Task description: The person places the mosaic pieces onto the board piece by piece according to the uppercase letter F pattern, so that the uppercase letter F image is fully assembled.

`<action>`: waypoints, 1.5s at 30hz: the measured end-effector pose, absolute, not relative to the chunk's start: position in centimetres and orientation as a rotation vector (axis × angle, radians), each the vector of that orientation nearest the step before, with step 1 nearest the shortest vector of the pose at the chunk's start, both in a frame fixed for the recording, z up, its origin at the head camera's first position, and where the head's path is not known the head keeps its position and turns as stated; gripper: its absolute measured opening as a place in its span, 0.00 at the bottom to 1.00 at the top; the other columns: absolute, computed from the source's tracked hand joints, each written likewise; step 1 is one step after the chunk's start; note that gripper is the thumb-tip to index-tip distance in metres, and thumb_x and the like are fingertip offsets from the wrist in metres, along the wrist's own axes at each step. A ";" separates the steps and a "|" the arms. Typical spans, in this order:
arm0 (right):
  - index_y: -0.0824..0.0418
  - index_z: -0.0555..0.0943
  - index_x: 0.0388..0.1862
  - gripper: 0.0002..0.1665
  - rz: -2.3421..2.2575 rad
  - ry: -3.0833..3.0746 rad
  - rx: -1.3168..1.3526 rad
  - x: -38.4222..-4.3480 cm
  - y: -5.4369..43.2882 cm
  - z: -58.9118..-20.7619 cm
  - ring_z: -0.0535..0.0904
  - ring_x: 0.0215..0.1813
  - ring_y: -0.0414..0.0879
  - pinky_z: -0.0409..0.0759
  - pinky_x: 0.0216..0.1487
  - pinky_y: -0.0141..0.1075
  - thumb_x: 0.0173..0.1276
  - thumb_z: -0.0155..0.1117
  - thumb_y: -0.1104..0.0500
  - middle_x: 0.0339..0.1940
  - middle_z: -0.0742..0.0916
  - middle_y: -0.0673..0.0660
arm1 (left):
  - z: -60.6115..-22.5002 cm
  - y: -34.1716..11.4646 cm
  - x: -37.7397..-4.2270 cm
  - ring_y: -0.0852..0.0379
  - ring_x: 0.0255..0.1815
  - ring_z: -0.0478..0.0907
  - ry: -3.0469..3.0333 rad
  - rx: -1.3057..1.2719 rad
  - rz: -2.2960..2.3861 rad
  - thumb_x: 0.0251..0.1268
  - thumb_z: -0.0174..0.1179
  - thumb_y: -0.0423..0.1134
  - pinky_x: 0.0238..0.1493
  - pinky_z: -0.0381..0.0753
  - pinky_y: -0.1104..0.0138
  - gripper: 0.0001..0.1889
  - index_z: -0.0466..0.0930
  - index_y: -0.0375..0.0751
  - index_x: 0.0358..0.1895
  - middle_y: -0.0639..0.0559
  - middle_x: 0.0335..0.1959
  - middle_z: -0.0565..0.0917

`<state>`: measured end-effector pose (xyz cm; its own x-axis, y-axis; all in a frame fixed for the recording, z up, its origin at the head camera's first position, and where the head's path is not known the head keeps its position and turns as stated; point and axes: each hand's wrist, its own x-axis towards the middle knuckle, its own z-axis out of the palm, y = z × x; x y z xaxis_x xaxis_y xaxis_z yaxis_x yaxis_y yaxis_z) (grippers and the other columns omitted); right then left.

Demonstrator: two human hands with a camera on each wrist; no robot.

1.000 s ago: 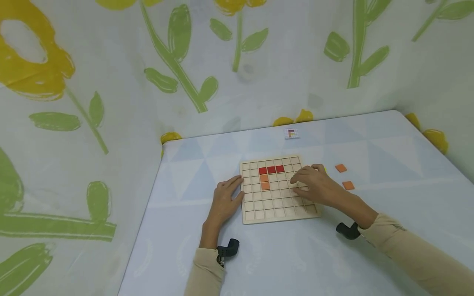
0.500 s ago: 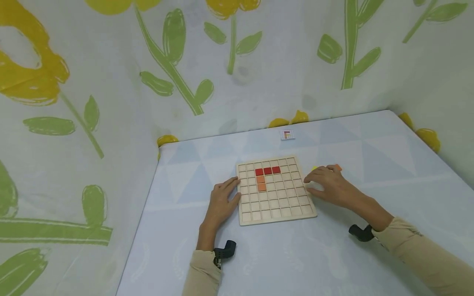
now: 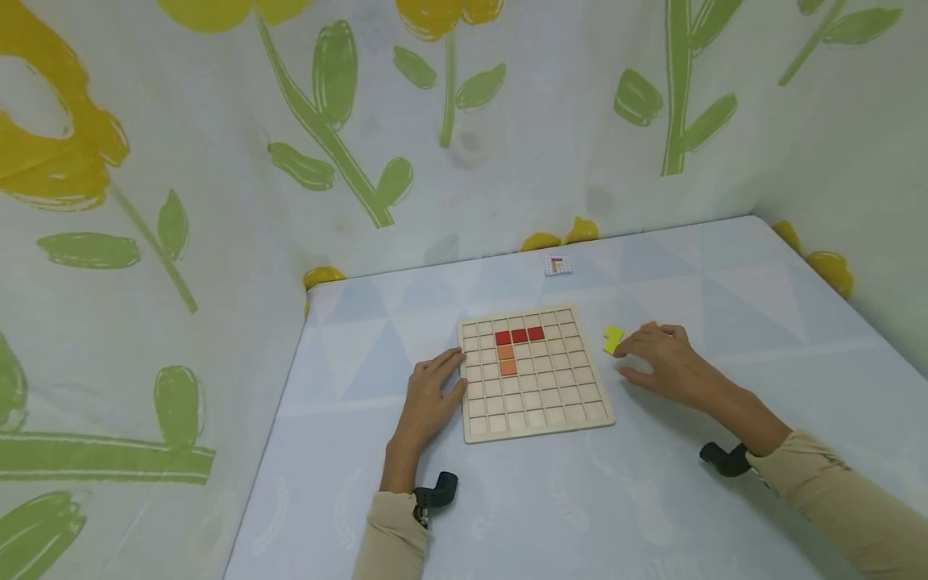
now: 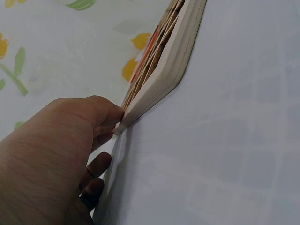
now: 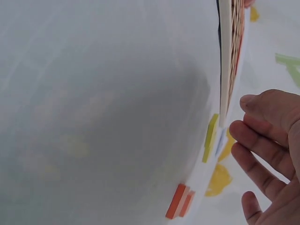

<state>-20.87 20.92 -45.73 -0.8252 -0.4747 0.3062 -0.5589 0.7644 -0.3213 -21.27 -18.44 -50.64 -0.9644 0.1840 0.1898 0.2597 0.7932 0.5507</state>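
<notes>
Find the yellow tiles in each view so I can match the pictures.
Head: right of centre, the yellow tiles lie between the board and the right hand.
Left wrist: not in it.
Right wrist: right of centre, around mid-height, the yellow tiles sit by the board's lower end.
Shared landmark: the board, visible in all three views.

Head view: white backdrop [image 3: 507, 185] wraps 9 through 12 to 3 o'clock. Big yellow flower print [image 3: 58, 167] at 10, green leaf print [image 3: 482, 87] at 12. Pale worktop [image 3: 536, 503] at 6.
</notes>
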 end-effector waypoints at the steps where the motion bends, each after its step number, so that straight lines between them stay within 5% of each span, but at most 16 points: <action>1: 0.58 0.86 0.41 0.14 0.590 -2.764 0.808 -20.8 21.1 -45.7 0.79 0.55 0.58 0.63 0.55 0.62 0.55 0.78 0.64 0.42 0.89 0.53 | -50.7 -18.5 -21.3 0.50 0.65 0.68 -2.852 -0.356 -0.904 0.70 0.57 0.45 0.64 0.66 0.51 0.25 0.75 0.50 0.69 0.59 0.72 0.71; 20: 0.64 0.85 0.47 0.16 0.520 -2.973 0.596 -20.7 23.9 -45.7 0.75 0.58 0.61 0.58 0.59 0.66 0.60 0.74 0.62 0.51 0.87 0.62 | -50.6 -18.3 -21.3 0.49 0.64 0.68 -2.854 -0.343 -0.895 0.70 0.57 0.45 0.64 0.66 0.50 0.25 0.75 0.50 0.69 0.58 0.72 0.71; 45: 0.62 0.86 0.44 0.15 0.438 -2.978 0.589 -20.9 26.0 -46.3 0.77 0.55 0.61 0.60 0.54 0.68 0.57 0.76 0.63 0.47 0.87 0.62 | -50.4 -18.2 -21.1 0.50 0.64 0.68 -2.858 -0.349 -0.913 0.71 0.57 0.44 0.64 0.66 0.50 0.25 0.74 0.50 0.70 0.58 0.72 0.71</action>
<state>-20.90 26.03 -46.34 -0.9236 -0.3616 0.1274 -0.3830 0.8856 -0.2628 -21.14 -18.25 -50.36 -0.9661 0.1812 0.1838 0.2542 0.7915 0.5558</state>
